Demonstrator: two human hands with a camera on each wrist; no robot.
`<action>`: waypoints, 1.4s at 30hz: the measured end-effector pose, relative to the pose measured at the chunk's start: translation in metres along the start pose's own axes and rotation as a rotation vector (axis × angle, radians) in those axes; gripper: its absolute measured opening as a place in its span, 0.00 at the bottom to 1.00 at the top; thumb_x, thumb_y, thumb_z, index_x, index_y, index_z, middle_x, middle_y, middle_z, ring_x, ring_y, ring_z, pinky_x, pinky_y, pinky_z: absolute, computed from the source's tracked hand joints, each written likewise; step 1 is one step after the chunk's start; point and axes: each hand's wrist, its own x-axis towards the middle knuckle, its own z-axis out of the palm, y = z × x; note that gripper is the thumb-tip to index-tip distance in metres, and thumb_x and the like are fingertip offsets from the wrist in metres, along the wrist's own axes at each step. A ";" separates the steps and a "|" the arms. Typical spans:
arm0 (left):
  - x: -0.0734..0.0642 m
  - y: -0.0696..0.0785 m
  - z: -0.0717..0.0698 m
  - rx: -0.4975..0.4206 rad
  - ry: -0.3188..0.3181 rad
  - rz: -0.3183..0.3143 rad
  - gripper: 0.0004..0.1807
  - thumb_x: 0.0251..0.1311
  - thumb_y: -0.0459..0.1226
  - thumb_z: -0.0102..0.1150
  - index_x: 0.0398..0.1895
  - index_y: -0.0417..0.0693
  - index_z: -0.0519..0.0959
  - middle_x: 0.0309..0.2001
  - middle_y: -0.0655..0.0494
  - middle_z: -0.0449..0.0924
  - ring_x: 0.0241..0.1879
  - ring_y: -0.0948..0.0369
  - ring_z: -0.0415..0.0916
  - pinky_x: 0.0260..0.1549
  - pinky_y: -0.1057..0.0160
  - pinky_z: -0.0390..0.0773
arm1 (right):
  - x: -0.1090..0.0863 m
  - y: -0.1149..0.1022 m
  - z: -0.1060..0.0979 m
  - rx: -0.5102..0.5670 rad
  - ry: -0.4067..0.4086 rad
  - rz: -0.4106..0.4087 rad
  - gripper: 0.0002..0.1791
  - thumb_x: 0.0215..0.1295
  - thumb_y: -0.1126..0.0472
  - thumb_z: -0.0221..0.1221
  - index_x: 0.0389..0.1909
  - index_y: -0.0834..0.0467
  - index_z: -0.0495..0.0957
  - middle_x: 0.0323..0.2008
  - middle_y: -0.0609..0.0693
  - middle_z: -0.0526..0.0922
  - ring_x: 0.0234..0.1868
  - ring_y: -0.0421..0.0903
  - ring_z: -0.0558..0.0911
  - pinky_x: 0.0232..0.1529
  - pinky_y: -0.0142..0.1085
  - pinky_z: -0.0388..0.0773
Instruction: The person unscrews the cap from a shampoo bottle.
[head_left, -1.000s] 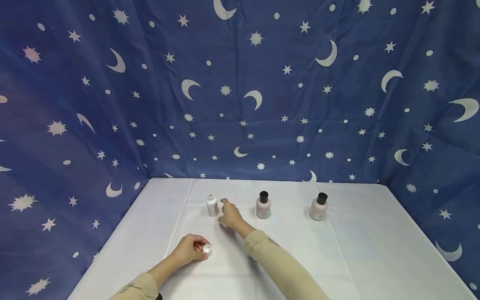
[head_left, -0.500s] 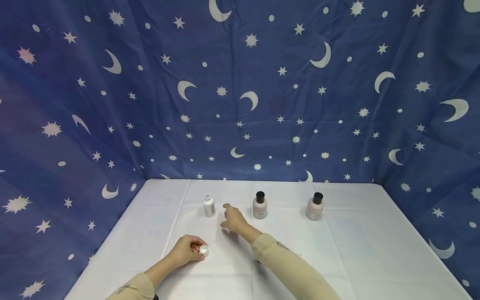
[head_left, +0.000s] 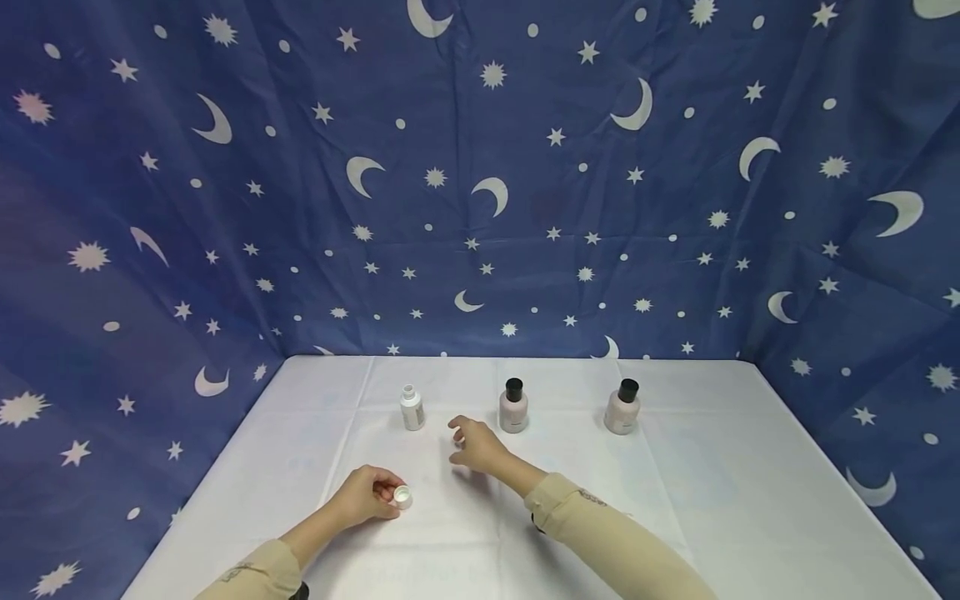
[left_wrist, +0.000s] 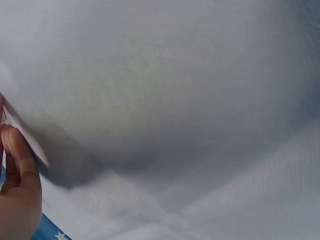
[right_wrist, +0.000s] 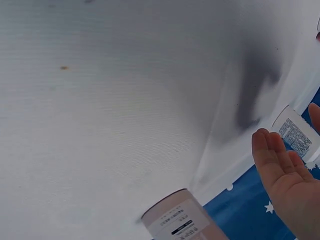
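Between thumb and fingers my left hand (head_left: pixel 365 497) pinches a small white cap (head_left: pixel 402 497), its hollow side facing up, near the table's front. In the left wrist view only part of that hand (left_wrist: pixel 20 185) shows at the left edge. A small white bottle (head_left: pixel 412 408) stands upright without a cap farther back. My right hand (head_left: pixel 480 446) hovers to the right of that bottle, apart from it, fingers loosely bent and holding nothing. In the right wrist view the hand (right_wrist: pixel 287 180) lies between the white bottle (right_wrist: pixel 296 134) and a pink bottle (right_wrist: pixel 180 220).
Two pinkish bottles with black caps stand upright at the back: a middle bottle (head_left: pixel 513 408) just behind my right hand and a right bottle (head_left: pixel 622 408). A white cloth covers the table (head_left: pixel 720 483). A blue curtain (head_left: pixel 480 167) with moons and stars surrounds it.
My right hand has drawn away from the white bottle, to the right and slightly nearer. The left hand keeps its pinch on the cap. The whole view has shifted a little.
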 end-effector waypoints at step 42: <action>0.035 0.026 -0.019 0.101 0.002 0.042 0.08 0.55 0.27 0.58 0.37 0.31 0.81 0.29 0.48 0.81 0.27 0.66 0.71 0.26 0.72 0.73 | -0.064 0.056 -0.062 0.188 -0.030 -0.155 0.19 0.58 0.69 0.62 0.50 0.71 0.73 0.44 0.68 0.80 0.45 0.62 0.80 0.45 0.44 0.82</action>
